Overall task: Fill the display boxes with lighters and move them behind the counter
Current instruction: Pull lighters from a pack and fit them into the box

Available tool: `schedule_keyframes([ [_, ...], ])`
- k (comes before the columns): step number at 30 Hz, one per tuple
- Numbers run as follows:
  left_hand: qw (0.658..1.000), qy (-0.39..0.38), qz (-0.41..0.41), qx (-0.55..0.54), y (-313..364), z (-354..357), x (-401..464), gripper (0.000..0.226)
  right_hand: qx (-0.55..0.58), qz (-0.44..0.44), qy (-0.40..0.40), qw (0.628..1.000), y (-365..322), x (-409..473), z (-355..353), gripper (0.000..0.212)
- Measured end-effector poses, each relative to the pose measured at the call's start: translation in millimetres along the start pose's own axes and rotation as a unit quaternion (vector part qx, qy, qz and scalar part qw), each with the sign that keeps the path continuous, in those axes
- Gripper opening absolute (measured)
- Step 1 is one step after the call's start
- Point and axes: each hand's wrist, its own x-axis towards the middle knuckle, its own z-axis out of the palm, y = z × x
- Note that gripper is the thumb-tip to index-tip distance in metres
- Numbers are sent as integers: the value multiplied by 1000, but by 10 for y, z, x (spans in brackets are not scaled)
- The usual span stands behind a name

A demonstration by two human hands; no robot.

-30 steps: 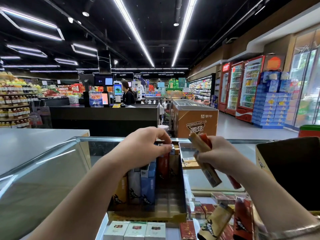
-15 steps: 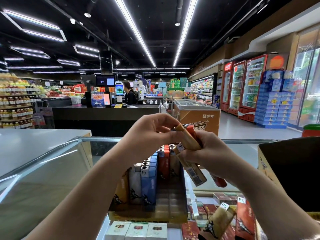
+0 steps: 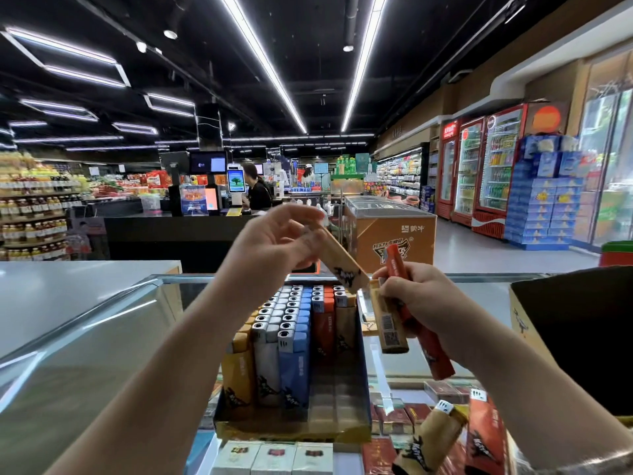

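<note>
A display box (image 3: 346, 430) stands on the glass counter, partly filled with rows of yellow, white, blue, red and tan lighters (image 3: 294, 323). Its right columns hold few. My left hand (image 3: 270, 248) is raised above the box and pinches a tan lighter (image 3: 339, 260) by its top, tilted. My right hand (image 3: 421, 299) grips a red lighter (image 3: 416, 317) and another tan lighter (image 3: 388, 323) together, just right of the box. Two more lighters, tan (image 3: 428, 440) and red (image 3: 484, 437), lie at the lower right.
The glass counter (image 3: 85, 344) shows cigarette packs (image 3: 274, 457) under its top. An open dark carton (image 3: 579, 337) sits at the right. Beyond are a checkout desk (image 3: 178, 234) with a person, an ice-cream freezer (image 3: 390, 231) and drink fridges (image 3: 489, 169).
My left hand rose from the box, took a tan lighter out of my right hand's bundle and drew it up and left. My right hand stayed beside the box.
</note>
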Motion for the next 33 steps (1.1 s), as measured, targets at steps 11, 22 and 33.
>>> schedule_keyframes([
  [11,941,-60,89,320,-71,132,-59,25,-44,16,-19,999,51,-8,84,7],
  [22,890,-138,86,425,-89,235,-63,14,-53,-2,-26,998,43,-14,88,6],
  [33,867,-154,64,469,-76,216,-47,18,-51,-7,-23,998,43,-4,74,4],
])
